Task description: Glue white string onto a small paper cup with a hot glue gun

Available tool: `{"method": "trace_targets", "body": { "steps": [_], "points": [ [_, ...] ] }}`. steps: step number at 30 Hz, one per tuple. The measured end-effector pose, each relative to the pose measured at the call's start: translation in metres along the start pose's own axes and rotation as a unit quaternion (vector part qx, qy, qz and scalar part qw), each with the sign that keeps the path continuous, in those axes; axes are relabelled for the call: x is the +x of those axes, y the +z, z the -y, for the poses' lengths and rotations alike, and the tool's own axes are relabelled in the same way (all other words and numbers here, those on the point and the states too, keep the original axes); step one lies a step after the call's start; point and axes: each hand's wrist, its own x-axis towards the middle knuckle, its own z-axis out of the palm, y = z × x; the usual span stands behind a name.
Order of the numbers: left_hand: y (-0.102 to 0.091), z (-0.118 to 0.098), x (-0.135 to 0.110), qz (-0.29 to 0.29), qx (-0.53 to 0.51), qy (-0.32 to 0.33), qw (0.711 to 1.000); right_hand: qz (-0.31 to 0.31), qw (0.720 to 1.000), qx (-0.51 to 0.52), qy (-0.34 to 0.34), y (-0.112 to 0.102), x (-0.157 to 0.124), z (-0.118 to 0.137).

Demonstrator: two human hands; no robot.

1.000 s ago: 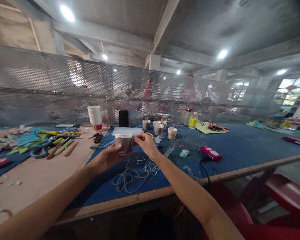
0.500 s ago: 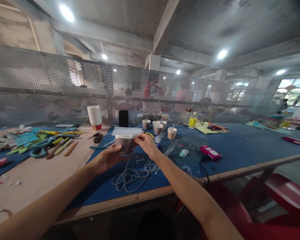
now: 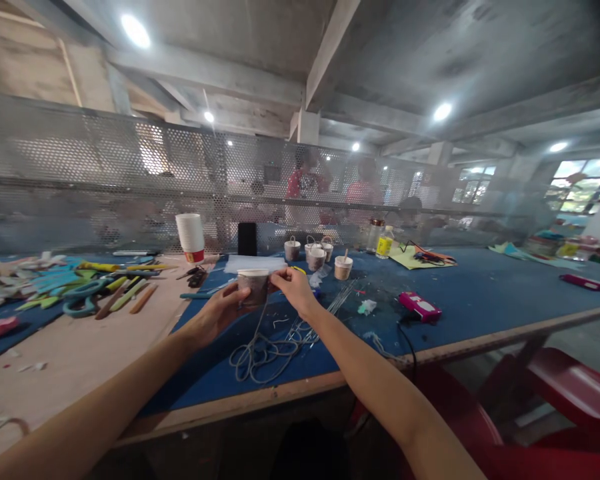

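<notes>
A small paper cup [image 3: 253, 287] with a pale rim and a grey-brown covering is held above the blue table. My left hand [image 3: 226, 301] is closed round its left side, thumb across the front. At the cup's right edge, my right hand [image 3: 291, 288] is closed in a pinch, seemingly on the thin grey cord; the fingertips hide the exact hold. The cord [image 3: 261, 363] rises from a loose tangle on the table to the cup. Beyond my right hand stand several finished-looking small cups [image 3: 315, 257] with looped handles, and one cup [image 3: 343, 268] with a stick in it.
A stack of white paper cups [image 3: 190, 235] and a black phone [image 3: 247, 239] stand at the back. Scissors [image 3: 81, 300] and pens lie left. Thin clear sticks [image 3: 337, 300] lie near my right forearm. A magenta device [image 3: 419, 307] with a black cable sits right, near red stools [image 3: 577, 387].
The cup and my left hand have shifted slightly right, closer to my right hand. The cord now runs more visibly up to the cup. My right hand keeps its pinch.
</notes>
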Motion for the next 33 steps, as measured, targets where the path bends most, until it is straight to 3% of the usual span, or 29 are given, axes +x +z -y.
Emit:
{"method": "trace_targets", "body": {
  "steps": [5,12,33],
  "points": [
    [0.005,0.002,0.0,-0.006,-0.011,0.004,1.0,0.002,0.999,-0.042,-0.03,0.001,0.001,-0.006],
    [0.017,0.004,-0.002,-0.059,0.033,-0.01,0.998,0.03,0.996,-0.068,-0.048,0.005,-0.001,-0.012],
    [0.009,0.005,-0.003,-0.024,-0.019,-0.019,0.999,0.067,0.997,0.025,0.01,0.005,-0.009,0.004]
  ]
}}
